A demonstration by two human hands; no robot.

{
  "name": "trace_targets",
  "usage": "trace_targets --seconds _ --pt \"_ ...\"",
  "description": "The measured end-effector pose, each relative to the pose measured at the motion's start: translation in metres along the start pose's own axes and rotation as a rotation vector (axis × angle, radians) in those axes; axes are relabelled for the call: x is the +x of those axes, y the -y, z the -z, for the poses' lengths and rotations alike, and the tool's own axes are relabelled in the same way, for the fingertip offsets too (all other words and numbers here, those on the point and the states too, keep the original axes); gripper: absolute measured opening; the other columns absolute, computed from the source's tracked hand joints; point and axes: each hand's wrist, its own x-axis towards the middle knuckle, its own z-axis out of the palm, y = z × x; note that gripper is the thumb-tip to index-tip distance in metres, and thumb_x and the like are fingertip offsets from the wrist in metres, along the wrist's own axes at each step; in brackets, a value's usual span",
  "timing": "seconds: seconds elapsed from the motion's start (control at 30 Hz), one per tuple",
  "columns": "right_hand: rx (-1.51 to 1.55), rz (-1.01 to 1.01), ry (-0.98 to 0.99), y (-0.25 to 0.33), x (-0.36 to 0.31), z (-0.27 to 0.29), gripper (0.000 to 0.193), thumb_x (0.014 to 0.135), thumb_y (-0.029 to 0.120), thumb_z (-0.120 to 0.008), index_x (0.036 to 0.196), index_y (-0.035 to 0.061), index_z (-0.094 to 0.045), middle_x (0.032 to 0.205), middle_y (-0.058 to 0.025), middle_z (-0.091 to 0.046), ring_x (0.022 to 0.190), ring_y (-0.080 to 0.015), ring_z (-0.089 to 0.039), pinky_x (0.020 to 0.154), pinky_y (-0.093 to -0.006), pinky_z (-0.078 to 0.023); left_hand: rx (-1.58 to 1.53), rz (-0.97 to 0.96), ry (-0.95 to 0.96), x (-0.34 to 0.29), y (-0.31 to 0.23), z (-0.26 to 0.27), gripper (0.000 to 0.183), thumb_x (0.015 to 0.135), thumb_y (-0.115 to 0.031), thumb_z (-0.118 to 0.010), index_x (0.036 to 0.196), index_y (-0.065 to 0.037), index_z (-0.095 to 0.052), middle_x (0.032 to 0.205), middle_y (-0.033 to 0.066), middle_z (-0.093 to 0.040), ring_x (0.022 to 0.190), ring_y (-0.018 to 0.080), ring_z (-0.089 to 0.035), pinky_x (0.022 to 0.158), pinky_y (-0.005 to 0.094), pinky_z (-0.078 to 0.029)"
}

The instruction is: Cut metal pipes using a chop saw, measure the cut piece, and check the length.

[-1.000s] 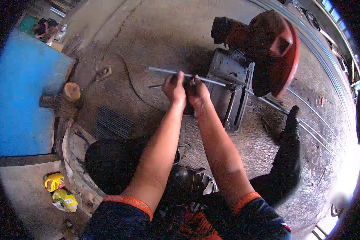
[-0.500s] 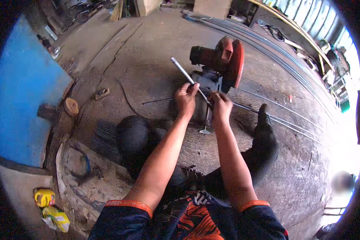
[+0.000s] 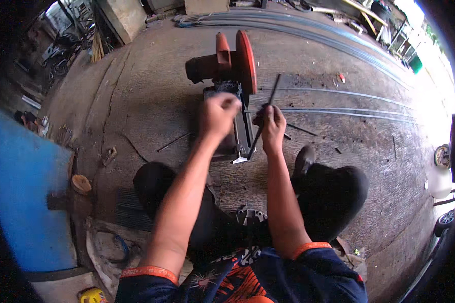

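My right hand [image 3: 273,127] is closed around a thin, dark metal rod [image 3: 275,91], which slants from above the fingers down towards me. My left hand [image 3: 218,118] is raised over the base of a red cut-off saw [image 3: 222,63]; motion blurs its curled fingers, and I cannot tell whether anything is in them. The saw's round red guard [image 3: 246,60] is on its right side. Below the left hand, a clamp screw [image 3: 237,136] runs towards me and ends in a pale handle [image 3: 240,160].
Long thin metal bars [image 3: 338,112] lie on the floor to the saw's right, with short offcuts [image 3: 302,130] nearby. More long bars [image 3: 308,31] stretch across the back. A blue panel [image 3: 28,192] stands at left. My bent knees [image 3: 333,197] flank the work area.
The left hand has let go of the rod both hands held and moved left. The rod now stands steeper in my right hand. My view has shifted, putting the saw farther left.
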Motion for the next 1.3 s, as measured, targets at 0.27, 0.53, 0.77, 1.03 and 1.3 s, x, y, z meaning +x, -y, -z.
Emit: trace_targets --seconds 0.27,0.53,0.77,1.03,1.3 --pt "0.187 -0.522 -0.086 -0.122 0.047 0.078 0.026 0.097 0.025 -0.052 0.084 0.0036 -0.058 0.062 0.0010 -0.046 0.052 -0.0119 -0.047 0.056 -0.0303 -0.047 0.050 0.405 -0.244 0.196 -0.011 0.033 0.054 0.082 -0.047 -0.069 0.106 0.001 -0.062 0.094 0.0114 -0.065 0.089 0.0208 -0.060 0.085 0.0342 -0.047" --pt "0.225 -0.862 0.072 -0.191 0.070 0.109 0.030 0.090 0.026 -0.050 0.082 0.0025 -0.067 0.065 -0.0037 -0.057 0.051 -0.0142 -0.051 0.048 -0.0300 -0.042 0.166 0.808 0.354 0.276 -0.014 -0.005 0.030 0.090 -0.030 -0.064 0.107 -0.005 -0.059 0.098 0.0070 -0.064 0.086 0.0199 -0.062 0.073 0.0382 -0.055" --pt "0.329 -0.929 0.101 -0.192 0.055 0.100 0.030 0.089 0.028 -0.049 0.082 0.0036 -0.064 0.064 -0.0034 -0.055 0.052 -0.0157 -0.050 0.049 -0.0304 -0.040 0.326 0.868 0.343 0.287 -0.005 -0.008 0.034 0.084 -0.036 -0.072 0.103 -0.010 -0.061 0.094 0.0024 -0.059 0.081 0.0148 -0.060 0.062 0.0325 -0.056" --pt "0.316 -0.913 0.249 -0.176 0.053 0.089 0.031 0.092 0.030 -0.044 0.089 0.0044 -0.062 0.060 0.0047 -0.043 0.047 -0.0087 -0.035 0.044 -0.0258 -0.027 0.456 0.765 0.411 0.289 0.005 -0.004 0.032 0.085 -0.035 -0.071 0.102 -0.010 -0.060 0.080 0.0031 -0.064 0.063 0.0126 -0.059 0.050 0.0258 -0.050" --pt "0.308 -0.915 0.225 -0.173 0.053 0.085 0.028 0.089 0.026 -0.049 0.082 0.0067 -0.068 0.060 0.0031 -0.049 0.048 -0.0090 -0.040 0.046 -0.0260 -0.030 0.438 0.780 0.456 0.289 0.010 0.000 0.031 0.085 -0.031 -0.070 0.106 -0.010 -0.059 0.077 0.0023 -0.063 0.057 0.0130 -0.057 0.051 0.0258 -0.051"
